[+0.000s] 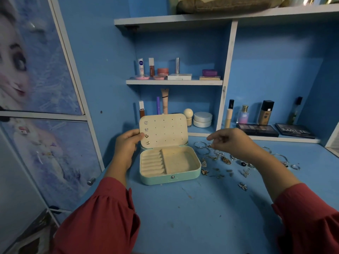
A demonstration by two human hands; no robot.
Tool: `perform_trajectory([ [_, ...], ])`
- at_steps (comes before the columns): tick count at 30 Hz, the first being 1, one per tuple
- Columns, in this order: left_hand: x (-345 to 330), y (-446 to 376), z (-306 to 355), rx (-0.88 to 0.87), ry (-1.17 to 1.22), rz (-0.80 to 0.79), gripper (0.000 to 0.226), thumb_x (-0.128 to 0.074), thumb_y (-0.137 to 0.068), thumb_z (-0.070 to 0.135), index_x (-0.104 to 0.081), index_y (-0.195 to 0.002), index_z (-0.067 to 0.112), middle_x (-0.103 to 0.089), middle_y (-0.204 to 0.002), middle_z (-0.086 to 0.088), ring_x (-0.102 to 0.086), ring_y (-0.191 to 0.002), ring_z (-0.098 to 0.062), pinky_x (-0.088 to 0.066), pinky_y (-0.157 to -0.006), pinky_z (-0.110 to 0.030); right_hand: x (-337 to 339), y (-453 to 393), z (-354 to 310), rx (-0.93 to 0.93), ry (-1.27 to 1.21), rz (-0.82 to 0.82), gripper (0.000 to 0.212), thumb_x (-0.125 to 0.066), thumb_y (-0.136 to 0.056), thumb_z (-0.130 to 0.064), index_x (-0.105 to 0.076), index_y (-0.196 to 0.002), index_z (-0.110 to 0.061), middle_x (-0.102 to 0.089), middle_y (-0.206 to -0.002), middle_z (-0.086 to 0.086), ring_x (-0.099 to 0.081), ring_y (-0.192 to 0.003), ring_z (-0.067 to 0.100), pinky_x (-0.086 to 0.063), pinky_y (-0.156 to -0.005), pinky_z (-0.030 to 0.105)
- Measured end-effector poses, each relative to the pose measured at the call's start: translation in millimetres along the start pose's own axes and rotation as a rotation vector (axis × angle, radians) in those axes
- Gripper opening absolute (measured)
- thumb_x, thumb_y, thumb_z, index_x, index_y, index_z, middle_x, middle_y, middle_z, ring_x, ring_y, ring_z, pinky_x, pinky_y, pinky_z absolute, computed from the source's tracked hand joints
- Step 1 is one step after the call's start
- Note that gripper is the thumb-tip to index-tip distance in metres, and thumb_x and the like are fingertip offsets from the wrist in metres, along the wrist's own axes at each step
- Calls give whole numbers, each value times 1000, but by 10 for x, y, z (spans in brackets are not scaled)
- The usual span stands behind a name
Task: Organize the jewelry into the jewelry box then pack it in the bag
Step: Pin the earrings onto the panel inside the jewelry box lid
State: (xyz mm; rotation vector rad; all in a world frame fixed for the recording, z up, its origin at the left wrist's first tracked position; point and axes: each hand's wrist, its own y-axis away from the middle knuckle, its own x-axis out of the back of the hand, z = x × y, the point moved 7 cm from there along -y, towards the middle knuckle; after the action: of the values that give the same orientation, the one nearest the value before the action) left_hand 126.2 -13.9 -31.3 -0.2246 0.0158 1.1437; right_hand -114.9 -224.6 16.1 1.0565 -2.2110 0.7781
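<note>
I read "NIVEA" in a round blue logo on the white tube at the left end of the middle shelf. "SB" on the small pink-blue perfume bottle on the lower right shelf. "MATTE" in big letters on the dark palette lid lying far right. Other labels on the cosmetics are too small or blurred to read.

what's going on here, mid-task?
A person is filling a mint jewelry box on a blue desk. The left hand grips the open lid, which has four stud earrings pinned down its left column. The right hand hovers over the loose jewelry beside the box, seemingly pinching a small piece. The box's lower compartments look empty.
</note>
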Motion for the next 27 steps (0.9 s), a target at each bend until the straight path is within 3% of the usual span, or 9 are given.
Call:
perform_trajectory([
  [2, 14, -26, -23, 18, 24, 9, 17, -64, -86, 4, -70, -101, 10, -68, -72, 5, -51, -47, 3, -37, -43, -13, -152, -37, -87, -1, -51, -14, 20, -68, -84, -6, -73, -97, -21, -64, -79, -8, -57, -67, -1, -45, -61, 7],
  [6, 44, -77, -73, 50, 49, 18, 23, -69, -84, 9, -70, -106, 8, -65, -81, -2, -47, -61, -8, -36, -51, -21, -477, -143, -283, 8, -147, -44, 15, -68, -84, -6, -73, -92, -18, -68, -79, -5, -62, -68, 7, -50, -59, 16],
  [11, 49, -103, -113, 79, 88, 18, 20, -70, -82, 8, -70, -102, 10, -65, -81, -3, -46, -62, -10, -35, -52, -23, -764, -346, -576, 84, -217, 36, 8, -67, -87, -9, -71, -92, -14, -62, -72, -10, -55, -62, -1, -43, -58, 5],
  [16, 39, -106, -140, 109, 147, -9, 19, -69, -83, 6, -69, -101, 9, -65, -81, -3, -46, -62, -10, -33, -47, -20, -983, -532, -699, 12, -483, 86, 7, -57, -92, -3, -61, -95, -7, -66, -75, 6, -59, -61, 12, -50, -56, 15],
  [22, 24, -102, -122, 107, 159, -54, 11, -67, -84, 6, -68, -93, 12, -64, -81, -4, -46, -62, -10, -33, -46, -19, -1058, -640, -834, 58, -449, 201, 21, -54, -91, -2, -68, -100, -15, -61, -78, -10, -55, -67, 5, -48, -67, 14],
  [24, 19, -112, -125, 101, 140, -78, 11, -67, -83, 8, -69, -93, 12, -64, -81, -4, -47, -63, -11, -33, -46, -19, -1063, -662, -865, 73, -476, 241, 18, -59, -90, -6, -67, -100, -18, -62, -83, -8, -58, -74, 7, -49, -72, 18],
  [27, 15, -123, -128, 95, 132, -87, 9, -66, -83, 8, -69, -91, 12, -64, -79, -3, -47, -62, -10, -32, -47, -20, -1052, -677, -896, 81, -483, 285, 10, -66, -87, -10, -68, -95, -15, -63, -79, -11, -57, -72, 1, -46, -68, 10],
])
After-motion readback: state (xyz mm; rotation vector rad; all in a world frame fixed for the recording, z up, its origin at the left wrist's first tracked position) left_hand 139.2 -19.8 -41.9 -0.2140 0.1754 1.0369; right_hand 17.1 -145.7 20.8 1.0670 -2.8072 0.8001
